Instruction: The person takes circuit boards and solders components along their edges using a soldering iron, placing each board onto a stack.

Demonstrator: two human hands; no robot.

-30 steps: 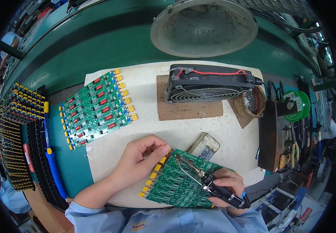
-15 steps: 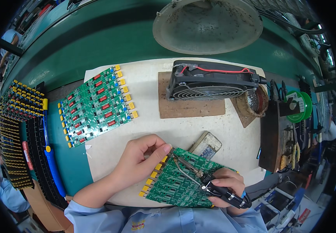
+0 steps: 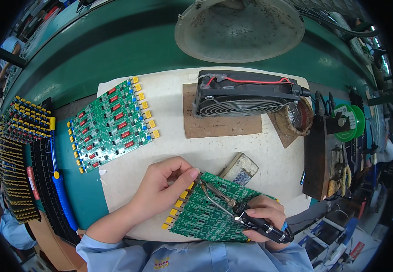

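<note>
Change since earlier frames: almost none; the hands and the boards lie as they did, only the view has shifted slightly.
Work piece: green rectangular circuit board panel with yellow edge blocks (image 3: pixel 214 213), solder side up, lying tilted on the cream mat (image 3: pixel 169 90) at the near edge of the bench.
Left hand (image 3: pixel 162 190): palm down, wrist bent inward, fingertips pinched together at the panel's upper corner, apparently on thin solder wire; too fine to confirm.
Right hand (image 3: pixel 262 215): closed around the black-handled soldering iron (image 3: pixel 233 208), held like a pen, tip angled up-left to the pinched fingers.
Risk, burn: the hot tip sits just beside the left fingertips; a slip would likely scorch them.
Risk, bridging: excess solder could join neighbouring pads.
Risk, shift: the panel is pressed at one corner only; it may skid.
Nearby: second green populated panel with red and blue parts (image 3: pixel 110 124); black grilled fan (image 3: pixel 246 97); small grey block (image 3: pixel 239 168), touching the panel's far edge.
</note>
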